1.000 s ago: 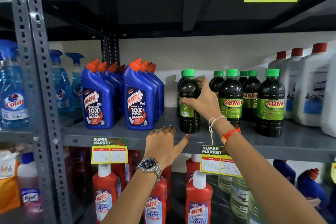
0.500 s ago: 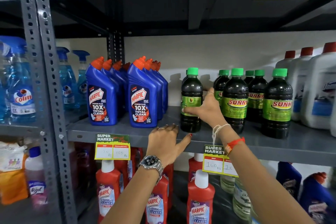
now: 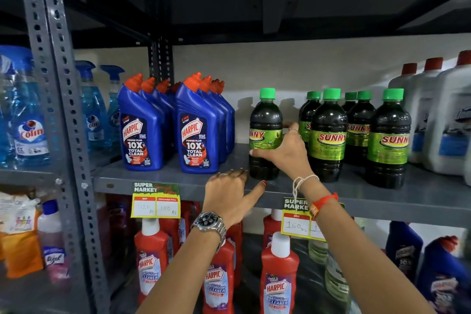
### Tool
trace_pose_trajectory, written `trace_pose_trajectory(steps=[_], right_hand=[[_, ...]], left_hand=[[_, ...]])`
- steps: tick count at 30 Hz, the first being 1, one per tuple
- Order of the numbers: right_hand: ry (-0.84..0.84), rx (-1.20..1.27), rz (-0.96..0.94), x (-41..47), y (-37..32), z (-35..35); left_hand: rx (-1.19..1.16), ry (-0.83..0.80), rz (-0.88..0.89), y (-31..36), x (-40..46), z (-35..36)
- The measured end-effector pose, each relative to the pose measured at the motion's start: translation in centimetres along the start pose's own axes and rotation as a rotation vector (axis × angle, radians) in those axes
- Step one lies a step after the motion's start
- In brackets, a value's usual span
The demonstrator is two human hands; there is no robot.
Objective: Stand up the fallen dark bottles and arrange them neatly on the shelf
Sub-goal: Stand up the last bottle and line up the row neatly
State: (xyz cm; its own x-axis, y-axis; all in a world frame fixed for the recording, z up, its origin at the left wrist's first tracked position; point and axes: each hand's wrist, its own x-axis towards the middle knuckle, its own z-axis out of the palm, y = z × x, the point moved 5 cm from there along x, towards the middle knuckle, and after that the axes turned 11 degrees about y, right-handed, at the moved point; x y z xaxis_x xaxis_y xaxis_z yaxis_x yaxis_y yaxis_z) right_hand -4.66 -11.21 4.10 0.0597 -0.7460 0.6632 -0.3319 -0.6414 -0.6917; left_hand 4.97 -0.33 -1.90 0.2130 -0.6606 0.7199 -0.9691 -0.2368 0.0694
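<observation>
Grey metal shelf [image 3: 420, 196], middle tier. Right hand [image 3: 285, 153] wrapped around the lower label of one dark plastic bottle with a green cap and green "SUNNY" label [image 3: 265, 132] — thumb across the front, fingers curled round its right side. That bottle stands upright near the front edge, alone, apart from its fellows.

Left hand [image 3: 229, 194] rests on the shelf lip at about 7 o'clock from the held bottle, fingers loosely spread, gripping nothing; thumb tip close to the bottle's base.

At 3 o'clock from the held bottle, the other green-capped dark bottles [image 3: 328, 135] stand upright in two rough rows, three in front and at least three caps visible behind. No dark bottle lies on its side anywhere in view — the standing-up part looks done.

Remaining, as judged: close the gap between the lone bottle and the group, and square its label to the front; it is turned slightly left. At 9 o'clock, blue angled-neck toilet-cleaner bottles with orange caps [image 3: 196, 130] sit clear of the work.
</observation>
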Motion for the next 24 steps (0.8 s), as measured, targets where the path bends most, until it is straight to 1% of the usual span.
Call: trace_pose_trajectory(steps=[2,4,7,9,13,15,19,21,23,24], right_hand=[[-0.105,0.118,0.096,0.3,0.4,0.0],[-0.196,0.236,0.153,0.3,0.6,0.0],[-0.227,0.295,0.162,0.2,0.7,-0.2],[-0.190,0.204,0.108,0.0,0.6,-0.5],[-0.011,-0.003,-0.068,-0.4,0.1,-0.4],[0.003,-0.035,-0.072,-0.5,0.0,-0.2],[-0.082,0.062,0.040,-0.2,0.4,-0.1],[-0.109,0.105,0.041,-0.4,0.4,-0.5],[-0.077,0.120,0.001,-0.9,0.1,-1.4],[-0.025,0.143,-0.016,-1.2,0.2,-2.1]], left_hand=[[0.000,-0.004,0.002,0.1,0.0,0.0],[0.000,-0.014,0.003,0.1,0.0,0.1],[0.004,-0.020,0.007,0.1,0.0,0.2],[0.004,-0.015,0.003,0.1,0.0,0.2],[0.007,-0.006,-0.011,0.1,0.1,0.3],[0.004,-0.004,-0.015,0.0,0.1,0.3],[-0.002,0.001,-0.009,0.1,0.1,0.2],[0.001,0.005,-0.008,0.1,0.1,0.2],[0.001,0.000,-0.010,0.1,0.2,0.1],[0.002,-0.004,-0.012,0.1,0.2,0.1]])
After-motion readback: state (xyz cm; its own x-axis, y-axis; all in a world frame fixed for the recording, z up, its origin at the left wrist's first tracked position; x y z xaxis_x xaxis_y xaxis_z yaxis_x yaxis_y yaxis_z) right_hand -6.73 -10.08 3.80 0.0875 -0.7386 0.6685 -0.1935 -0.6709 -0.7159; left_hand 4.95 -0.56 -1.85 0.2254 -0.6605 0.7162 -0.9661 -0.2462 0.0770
